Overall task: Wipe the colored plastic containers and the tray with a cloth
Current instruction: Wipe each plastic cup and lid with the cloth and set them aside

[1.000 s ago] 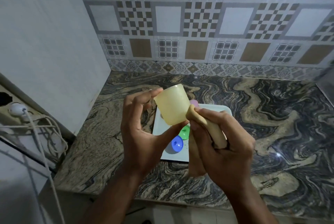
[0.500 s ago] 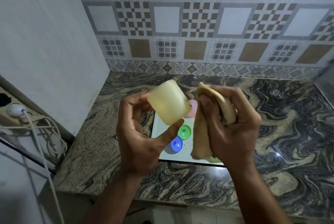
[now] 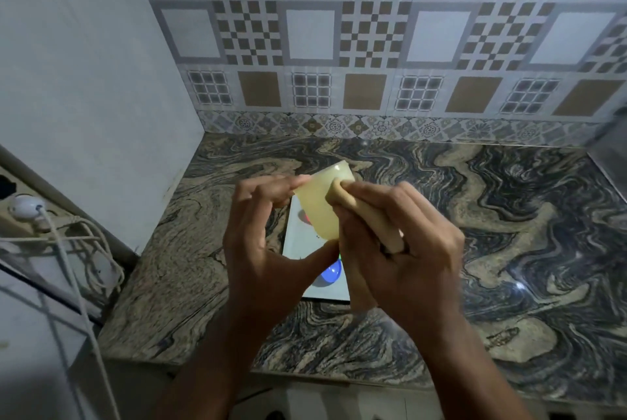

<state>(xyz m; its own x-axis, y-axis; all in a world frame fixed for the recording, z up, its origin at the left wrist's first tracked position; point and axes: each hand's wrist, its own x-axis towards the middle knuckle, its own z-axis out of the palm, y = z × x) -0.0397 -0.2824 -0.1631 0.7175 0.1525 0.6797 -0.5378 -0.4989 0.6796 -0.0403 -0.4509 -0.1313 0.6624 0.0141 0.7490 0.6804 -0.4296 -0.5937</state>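
My left hand (image 3: 268, 250) grips a pale yellow plastic cup (image 3: 320, 205) between thumb and fingers, holding it tilted above the counter. Gripped in my right hand (image 3: 403, 256) is a tan cloth (image 3: 373, 226), bunched and pressed against the cup's side near its rim. Below the hands lies a white tray (image 3: 298, 236) on the counter. A blue container (image 3: 330, 272) and a sliver of a red one (image 3: 305, 216) show in it. The hands hide the rest of the tray.
The marbled stone counter (image 3: 509, 233) meets a tiled back wall and a plain wall on the left. A socket with a white plug (image 3: 25, 207) and looped cords (image 3: 84, 250) hangs at the left edge. A metallic edge (image 3: 610, 155) shows far right.
My right hand brought the cloth back from beside the cup onto its side near the rim. The cup shifted slightly up and right in my left hand.
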